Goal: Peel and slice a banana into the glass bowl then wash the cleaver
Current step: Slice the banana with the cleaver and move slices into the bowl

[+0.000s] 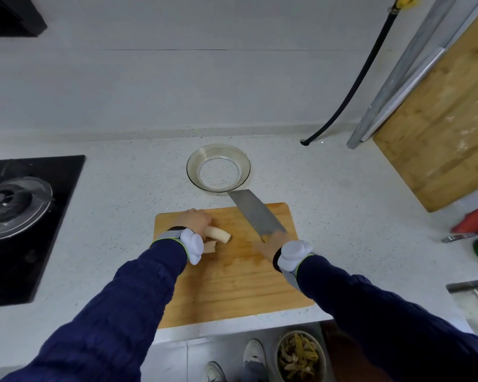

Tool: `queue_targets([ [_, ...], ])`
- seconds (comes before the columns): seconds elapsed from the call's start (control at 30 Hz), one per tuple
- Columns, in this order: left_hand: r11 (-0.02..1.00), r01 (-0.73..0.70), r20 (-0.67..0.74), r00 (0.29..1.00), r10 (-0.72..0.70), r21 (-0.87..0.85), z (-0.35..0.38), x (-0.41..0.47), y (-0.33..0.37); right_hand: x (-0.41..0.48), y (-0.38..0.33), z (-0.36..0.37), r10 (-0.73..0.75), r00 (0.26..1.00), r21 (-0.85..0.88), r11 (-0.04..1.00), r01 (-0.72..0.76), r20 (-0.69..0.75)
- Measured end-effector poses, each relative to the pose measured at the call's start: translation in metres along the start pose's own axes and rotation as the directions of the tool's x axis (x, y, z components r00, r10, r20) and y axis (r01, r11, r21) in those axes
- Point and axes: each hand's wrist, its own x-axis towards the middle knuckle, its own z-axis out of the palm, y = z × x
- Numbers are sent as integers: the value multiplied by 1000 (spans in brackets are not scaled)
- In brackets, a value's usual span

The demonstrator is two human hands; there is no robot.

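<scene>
A peeled banana [218, 233] lies on the wooden cutting board [240, 279], with my left hand [195, 220] pressed over its left end. A second pale banana piece [209, 247] sits just below it, partly hidden by my wrist. My right hand [271, 244] grips the handle of the cleaver [255, 213], whose blade is raised over the board's far right part and points toward the glass bowl [218, 168]. That bowl stands empty on the counter just beyond the board.
A black gas stove [20, 216] is at the left. A larger wooden board [439, 128] leans at the right by a black hose [351, 86]. A sink edge [469, 288] and dishes are at far right. A bin of peels [301, 357] stands on the floor.
</scene>
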Motion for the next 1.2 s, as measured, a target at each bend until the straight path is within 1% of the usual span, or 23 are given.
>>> queue_targets([
  [0.07, 988, 126, 7, 992, -126, -86, 5, -5, -14, -2, -1, -2, 2, 999, 13, 1000, -2, 32],
  [0.1, 977, 173, 15, 985, -173, -128, 8, -7, -20, -4, -2, -2, -8, 1000, 1, 1000, 8, 11],
  [0.17, 957, 246, 59, 969, -240, -154, 12, -20, -29, -7, -3, 0, -45, 998, -28, 999, 44, -48],
  [0.23, 947, 281, 88, 959, -270, -157, 16, -30, -33, -15, -2, 2, -74, 994, -48, 996, 70, -86],
  [0.33, 928, 318, 122, 947, -298, -196, 27, -45, -37, -18, -3, 4, -104, 993, -91, 991, 99, -52],
  [0.43, 910, 343, 69, 939, -336, -232, 36, -48, -35, -17, -7, 2, -91, 996, -103, 991, 90, 0],
  [0.5, 929, 312, 1, 948, -318, -199, 31, -51, -29, -16, -9, 3, -81, 997, -80, 993, 82, 16],
  [0.53, 952, 261, -66, 959, -274, -160, 31, -46, -27, -15, -10, 3, -77, 997, -73, 994, 78, 16],
  [0.6, 993, 97, -161, 981, -106, -64, 33, -38, -20, -15, -10, 4, -81, 997, -41, 996, 82, 13],
  [0.63, 999, 18, -185, 982, -24, -36, 35, -35, -15, -15, -10, 4, -87, 996, -10, 996, 87, 18],
  [0.67, 999, -38, -192, 981, 32, -25, 36, -32, -10, -15, -10, 5, -98, 995, 29, 995, 97, 25],
  [0.73, 996, -90, -215, 973, 87, -1, 41, -27, 0, -16, -10, 5, -125, 992, 96, 988, 121, 33],
  [0.83, 994, -93, -285, 953, 103, 48, 48, -19, 11, -13, -7, 5, -143, 989, 165, 977, 134, 40],
  [0.93, 995, -98, -313, 945, 96, 11, 49, -15, 18, -11, -4, 3, -168, 985, 188, 970, 157, 43],
  [1.07, 983, -94, -323, 946, 39, -155, 45, -11, 30, -5, -2, 0, -173, 983, 191, 969, 159, 59],
  [1.2, 947, -36, -276, 960, -56, -319, 42, -8, 42, 1, 2, -1, -162, 986, 228, 962, 149, 38],
])
